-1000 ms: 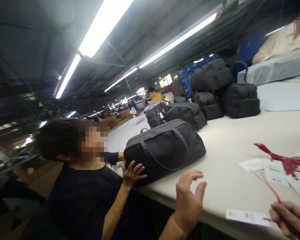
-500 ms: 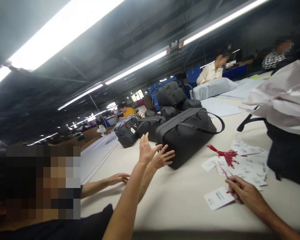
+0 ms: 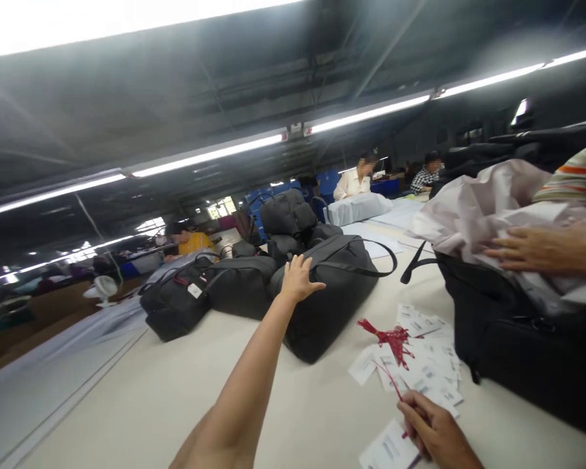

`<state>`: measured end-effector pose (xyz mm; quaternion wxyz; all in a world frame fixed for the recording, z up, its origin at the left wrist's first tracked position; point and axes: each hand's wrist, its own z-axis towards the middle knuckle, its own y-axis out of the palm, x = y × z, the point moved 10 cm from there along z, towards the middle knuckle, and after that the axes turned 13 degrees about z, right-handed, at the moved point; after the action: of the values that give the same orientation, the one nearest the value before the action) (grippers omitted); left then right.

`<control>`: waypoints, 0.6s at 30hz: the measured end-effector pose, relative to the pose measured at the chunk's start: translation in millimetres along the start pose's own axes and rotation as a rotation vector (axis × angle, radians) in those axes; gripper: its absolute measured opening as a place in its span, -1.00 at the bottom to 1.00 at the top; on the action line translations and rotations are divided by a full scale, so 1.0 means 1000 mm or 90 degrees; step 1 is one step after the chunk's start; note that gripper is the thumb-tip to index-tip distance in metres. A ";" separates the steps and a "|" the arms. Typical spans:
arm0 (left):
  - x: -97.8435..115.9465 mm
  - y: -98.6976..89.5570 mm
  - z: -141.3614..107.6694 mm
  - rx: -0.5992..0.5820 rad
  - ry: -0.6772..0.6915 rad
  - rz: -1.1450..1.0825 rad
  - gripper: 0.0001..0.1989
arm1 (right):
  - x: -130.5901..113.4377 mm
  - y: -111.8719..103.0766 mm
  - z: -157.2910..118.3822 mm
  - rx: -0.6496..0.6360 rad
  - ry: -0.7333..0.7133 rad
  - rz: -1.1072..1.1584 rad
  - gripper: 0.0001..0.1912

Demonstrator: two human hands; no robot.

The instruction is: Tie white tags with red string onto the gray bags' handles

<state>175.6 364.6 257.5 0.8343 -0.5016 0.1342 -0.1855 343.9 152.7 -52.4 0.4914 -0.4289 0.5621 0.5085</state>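
My left hand (image 3: 300,279) reaches forward with its fingers spread at the top of a large dark handbag (image 3: 329,303) with looped handles. Whether it touches the bag I cannot tell. At the lower right my right hand (image 3: 432,423) pinches a thin red tag string (image 3: 393,381). A white hang tag (image 3: 389,449) lies by that hand, with a bit of red at its edge. Just beyond are a bundle of red strings (image 3: 390,340) and several spread white tags (image 3: 432,365) on the table.
Several more dark bags (image 3: 241,283) stand behind, one with a white tag (image 3: 194,290). At right, a co-worker's hand (image 3: 532,251) rests on pale paper (image 3: 478,202) in an open black bag (image 3: 527,352). More people sit farther back. The pale table (image 3: 185,391) runs leftward.
The view has swung left-to-right and levelled somewhat. The nearby person at left and the second hand by the bag are out of sight. A striped-sleeved co-worker's hand now shows at right.
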 end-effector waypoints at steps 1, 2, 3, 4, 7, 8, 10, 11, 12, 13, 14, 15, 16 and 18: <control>0.008 0.008 0.007 -0.005 0.009 -0.001 -0.21 | 0.001 0.000 0.001 -0.001 0.001 -0.002 -0.54; 0.015 0.015 0.012 -0.002 0.009 -0.011 -0.33 | 0.001 0.000 0.001 0.001 0.002 -0.005 -0.53; 0.019 0.021 0.016 0.005 0.000 -0.025 -0.48 | 0.000 0.001 0.001 0.000 0.004 -0.008 -0.52; 0.020 0.025 0.018 0.014 -0.015 -0.038 -0.64 | 0.000 0.001 0.000 0.003 0.004 -0.011 -0.51; 0.009 0.029 0.015 0.062 -0.104 -0.077 -0.75 | -0.005 0.001 -0.002 0.021 -0.015 -0.005 -0.49; 0.001 0.028 0.011 0.079 -0.141 -0.092 -0.74 | -0.007 0.001 -0.003 0.028 -0.022 -0.001 -0.48; -0.022 0.019 0.001 0.116 -0.213 -0.125 -0.76 | -0.008 0.002 -0.003 0.032 -0.031 0.006 -0.48; -0.036 0.013 -0.006 0.137 -0.246 -0.141 -0.78 | -0.009 0.002 -0.003 0.029 -0.032 0.007 -0.48; -0.053 0.006 -0.014 0.158 -0.278 -0.156 -0.80 | -0.009 0.003 -0.003 0.026 -0.031 0.007 -0.49; -0.071 -0.002 -0.024 0.183 -0.311 -0.169 -0.80 | -0.010 0.003 -0.003 0.021 -0.030 0.007 -0.50; -0.090 -0.010 -0.036 0.210 -0.347 -0.179 -0.80 | -0.012 0.004 -0.003 0.016 -0.031 0.007 -0.52; -0.111 -0.018 -0.050 0.239 -0.385 -0.187 -0.79 | -0.015 0.004 -0.003 0.012 -0.033 0.009 -0.53; -0.131 -0.027 -0.067 0.273 -0.421 -0.194 -0.78 | -0.018 0.005 -0.004 0.007 -0.035 0.011 -0.55; -0.167 -0.043 -0.105 0.339 -0.482 -0.210 -0.79 | -0.026 0.005 -0.006 0.001 -0.039 0.016 -0.58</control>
<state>-24.3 337.4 253.8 0.8830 -0.3180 -0.3120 -0.1476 342.2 146.7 -25.9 0.5020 -0.4057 0.5529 0.5269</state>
